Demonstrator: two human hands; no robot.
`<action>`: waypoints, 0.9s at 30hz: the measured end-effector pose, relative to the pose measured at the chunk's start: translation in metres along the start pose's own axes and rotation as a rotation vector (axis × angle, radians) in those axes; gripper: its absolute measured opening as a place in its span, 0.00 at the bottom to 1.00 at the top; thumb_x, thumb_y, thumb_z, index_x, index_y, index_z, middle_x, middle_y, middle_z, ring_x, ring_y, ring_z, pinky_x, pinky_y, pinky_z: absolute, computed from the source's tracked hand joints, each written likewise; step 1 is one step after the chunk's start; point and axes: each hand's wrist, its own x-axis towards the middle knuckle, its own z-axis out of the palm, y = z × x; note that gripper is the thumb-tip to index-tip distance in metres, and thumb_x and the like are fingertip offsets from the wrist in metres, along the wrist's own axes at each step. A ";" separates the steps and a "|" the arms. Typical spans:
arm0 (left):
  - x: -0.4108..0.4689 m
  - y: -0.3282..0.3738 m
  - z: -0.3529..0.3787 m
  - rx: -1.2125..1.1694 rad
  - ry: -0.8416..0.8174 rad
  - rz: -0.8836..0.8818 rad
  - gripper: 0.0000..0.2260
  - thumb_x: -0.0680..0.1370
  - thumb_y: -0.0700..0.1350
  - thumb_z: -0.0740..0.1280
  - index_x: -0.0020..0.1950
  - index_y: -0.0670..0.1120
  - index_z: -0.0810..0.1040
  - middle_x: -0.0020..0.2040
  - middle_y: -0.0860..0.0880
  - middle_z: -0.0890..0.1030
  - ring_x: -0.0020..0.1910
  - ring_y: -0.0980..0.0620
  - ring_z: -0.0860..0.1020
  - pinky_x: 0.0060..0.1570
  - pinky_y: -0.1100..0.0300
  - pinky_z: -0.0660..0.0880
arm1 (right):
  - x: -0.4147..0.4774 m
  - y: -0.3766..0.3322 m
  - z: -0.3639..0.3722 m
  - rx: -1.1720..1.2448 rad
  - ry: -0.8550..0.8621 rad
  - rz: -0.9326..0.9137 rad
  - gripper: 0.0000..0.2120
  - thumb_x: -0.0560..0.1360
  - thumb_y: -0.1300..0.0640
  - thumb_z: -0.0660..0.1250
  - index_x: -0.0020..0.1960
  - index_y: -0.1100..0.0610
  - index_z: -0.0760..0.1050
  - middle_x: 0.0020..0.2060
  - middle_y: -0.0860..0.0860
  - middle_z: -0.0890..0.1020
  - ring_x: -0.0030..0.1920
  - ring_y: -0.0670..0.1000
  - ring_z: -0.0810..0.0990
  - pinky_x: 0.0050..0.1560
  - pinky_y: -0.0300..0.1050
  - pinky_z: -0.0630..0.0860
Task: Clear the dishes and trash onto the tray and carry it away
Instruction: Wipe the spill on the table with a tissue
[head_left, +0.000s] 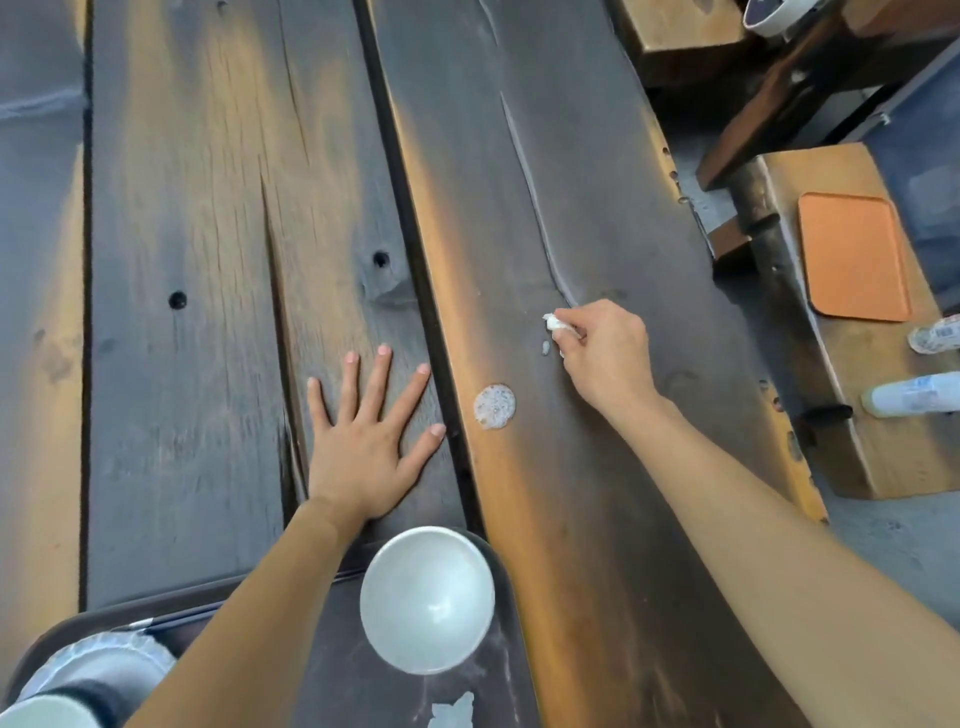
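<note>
My right hand (605, 353) pinches a small white scrap of trash (552, 322) at the right plank of the dark wooden table (208, 312). Tiny white bits (545, 347) lie just under the fingers. A round white speckled spot (494, 406) lies on the plank nearer to me. My left hand (369, 431) rests flat on the middle plank, fingers spread, holding nothing. Below it sits a dark tray (509, 613) carrying a white bowl (427, 598), a crumpled white scrap (453, 711), chopsticks (171, 619) and a frilled white plate (109, 665), partly hidden by my left forearm.
A wooden bench (872, 441) runs along the table's right side. On it lie an orange tray (852, 254) and two plastic bottles (914, 394). Another bench (680, 31) stands at the top right. A gap separates the table planks.
</note>
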 end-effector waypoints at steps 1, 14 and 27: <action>0.001 0.000 0.001 0.005 0.014 0.003 0.30 0.80 0.69 0.46 0.81 0.63 0.44 0.83 0.50 0.44 0.81 0.41 0.42 0.74 0.31 0.44 | 0.000 0.002 0.004 -0.025 -0.004 -0.051 0.07 0.77 0.60 0.68 0.47 0.54 0.86 0.44 0.54 0.83 0.48 0.57 0.80 0.48 0.47 0.75; 0.003 -0.004 0.003 -0.007 0.088 0.026 0.31 0.79 0.69 0.50 0.81 0.62 0.52 0.83 0.48 0.50 0.81 0.40 0.47 0.74 0.31 0.45 | -0.077 -0.018 -0.006 0.173 -0.299 -0.247 0.10 0.78 0.59 0.71 0.57 0.53 0.86 0.47 0.47 0.86 0.47 0.46 0.83 0.52 0.46 0.80; 0.003 -0.004 0.006 -0.026 0.122 0.028 0.31 0.79 0.69 0.50 0.80 0.62 0.53 0.83 0.48 0.51 0.81 0.41 0.47 0.74 0.31 0.45 | -0.076 0.003 -0.008 -0.020 -0.091 -0.228 0.09 0.76 0.60 0.72 0.54 0.53 0.86 0.42 0.51 0.83 0.42 0.51 0.81 0.47 0.45 0.77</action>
